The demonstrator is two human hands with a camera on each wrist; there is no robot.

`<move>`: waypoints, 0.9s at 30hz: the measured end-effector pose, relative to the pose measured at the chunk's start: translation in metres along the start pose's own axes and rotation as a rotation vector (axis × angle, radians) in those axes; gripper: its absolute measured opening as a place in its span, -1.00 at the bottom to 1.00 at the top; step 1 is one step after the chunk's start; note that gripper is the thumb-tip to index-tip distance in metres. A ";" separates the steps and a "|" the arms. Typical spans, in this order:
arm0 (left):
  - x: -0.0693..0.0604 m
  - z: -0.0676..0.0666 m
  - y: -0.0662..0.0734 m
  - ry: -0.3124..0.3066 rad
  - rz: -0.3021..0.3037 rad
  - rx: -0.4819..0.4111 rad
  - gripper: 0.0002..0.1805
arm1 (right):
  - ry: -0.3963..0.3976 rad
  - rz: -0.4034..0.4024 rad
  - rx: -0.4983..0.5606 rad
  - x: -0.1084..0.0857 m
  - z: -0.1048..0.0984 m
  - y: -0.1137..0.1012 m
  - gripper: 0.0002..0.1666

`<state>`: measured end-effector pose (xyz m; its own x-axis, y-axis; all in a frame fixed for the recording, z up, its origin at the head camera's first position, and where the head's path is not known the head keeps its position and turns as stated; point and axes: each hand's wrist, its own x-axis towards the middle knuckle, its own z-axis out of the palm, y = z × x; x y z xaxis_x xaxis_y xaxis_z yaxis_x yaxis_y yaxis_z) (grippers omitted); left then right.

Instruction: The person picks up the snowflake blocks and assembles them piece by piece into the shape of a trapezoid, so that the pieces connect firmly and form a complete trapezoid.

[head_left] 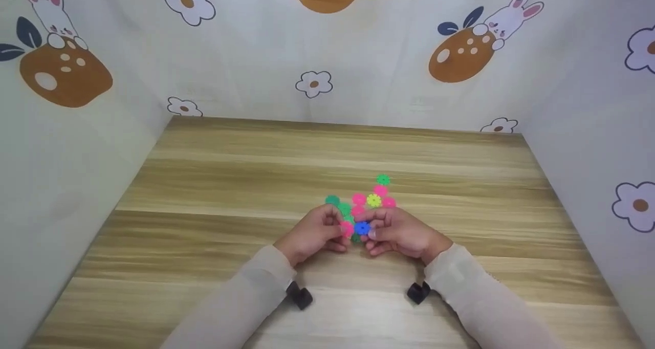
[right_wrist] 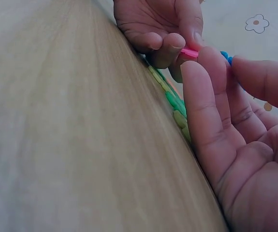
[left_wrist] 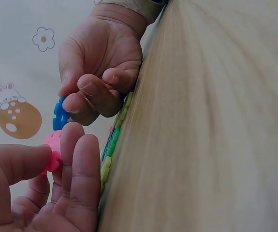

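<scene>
Between thumb and fingers my left hand [head_left: 317,231] pinches a pink notched plastic disc [left_wrist: 54,151]. My right hand [head_left: 404,232] pinches a blue notched disc [head_left: 362,228] the same way. In the left wrist view the two discs meet edge to edge; whether their slots interlock I cannot tell. Just beyond and beneath the hands lie more flower-shaped discs, among them a yellow disc [head_left: 374,200], a green disc [head_left: 383,179] and a pink disc [head_left: 358,199]. Some of these are partly hidden by the fingers.
The discs lie on a wood-grain table [head_left: 230,185]. A printed cloth wall [head_left: 245,47] closes off its back and both sides. Black wrist mounts [head_left: 302,297] hang at both cuffs, just above the tabletop.
</scene>
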<state>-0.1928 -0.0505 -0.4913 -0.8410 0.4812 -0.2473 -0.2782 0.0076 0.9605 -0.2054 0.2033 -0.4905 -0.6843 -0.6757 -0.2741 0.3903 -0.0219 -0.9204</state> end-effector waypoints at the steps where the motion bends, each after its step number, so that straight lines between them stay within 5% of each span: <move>1: 0.000 0.000 0.000 -0.001 -0.001 0.003 -0.87 | -0.007 -0.004 -0.005 0.000 0.000 0.000 -0.44; 27: -0.001 0.000 0.001 -0.025 0.030 0.001 -0.82 | 0.050 0.031 -0.072 0.002 0.006 -0.002 -0.52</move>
<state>-0.1918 -0.0506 -0.4900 -0.8368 0.5034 -0.2153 -0.2527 -0.0061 0.9675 -0.2038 0.1979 -0.4879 -0.7035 -0.6372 -0.3148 0.3677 0.0527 -0.9285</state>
